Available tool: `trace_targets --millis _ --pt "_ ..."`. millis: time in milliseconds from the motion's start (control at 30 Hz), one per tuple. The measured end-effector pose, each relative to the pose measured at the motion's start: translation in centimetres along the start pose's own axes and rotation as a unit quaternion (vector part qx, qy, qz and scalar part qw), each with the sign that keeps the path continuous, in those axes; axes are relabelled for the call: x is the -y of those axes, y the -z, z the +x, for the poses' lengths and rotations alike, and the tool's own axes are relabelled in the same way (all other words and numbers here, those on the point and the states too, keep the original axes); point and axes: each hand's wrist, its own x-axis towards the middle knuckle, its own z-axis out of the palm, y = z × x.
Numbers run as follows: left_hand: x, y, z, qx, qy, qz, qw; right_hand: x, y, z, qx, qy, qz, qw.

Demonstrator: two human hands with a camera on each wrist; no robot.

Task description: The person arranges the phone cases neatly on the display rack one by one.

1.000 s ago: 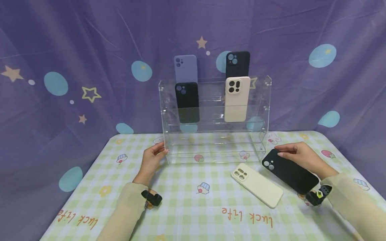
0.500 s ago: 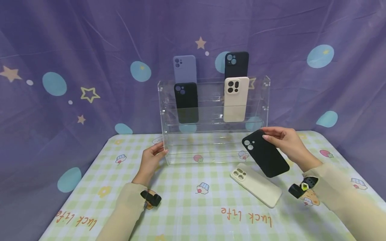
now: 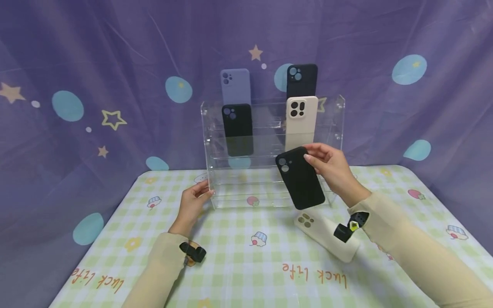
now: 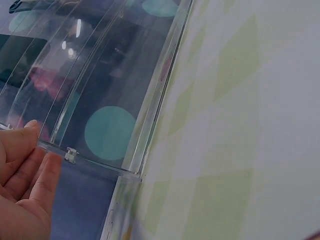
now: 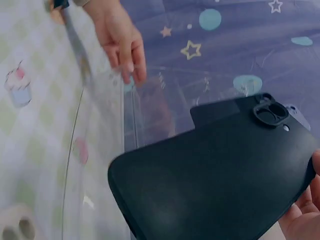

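In the head view my right hand [image 3: 335,169] pinches a black phone case [image 3: 302,182] by its upper right edge. The case is tilted, camera holes up, in front of the lower right part of a clear acrylic display rack [image 3: 269,145]. Close up in the right wrist view, the black phone case shows its smooth back. My left hand [image 3: 192,205] grips the rack's left side edge, thumb in front; in the left wrist view the thumb and fingers lie around the clear panel's edge. A cream phone case [image 3: 323,231] lies on the table below, partly behind the right wrist camera.
Upper rack tiers hold a purple case [image 3: 236,87], a black case [image 3: 237,128], a dark case [image 3: 302,81] and a pale pink case [image 3: 301,124]. A checked cloth [image 3: 231,265] covers the table. Behind hangs a purple curtain [image 3: 127,77].
My right hand has lifted the black phone case from beside the cream one and carried it left and up, before the rack. My left hand stays at the rack's edge.
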Motion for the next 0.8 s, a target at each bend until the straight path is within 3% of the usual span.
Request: trace_targets --millis 200,500,800 --pt "0.0 0.1 0.1 0.002 -0.001 -0.002 1.0000 0.6 -2.9 1.8 -0.006 -0.003 0.077 0.9970" --pt "0.1 0.0 0.1 -0.005 -0.008 0.003 1.0000 1.2 -6.9 3.9 -0.021 0.026 0.064 0.9974" --pt "-0.2 0.0 -0.1 -0.002 -0.009 0.006 0.9999 1.6 -10.0 5.9 -0.036 0.061 0.138 0.9879"
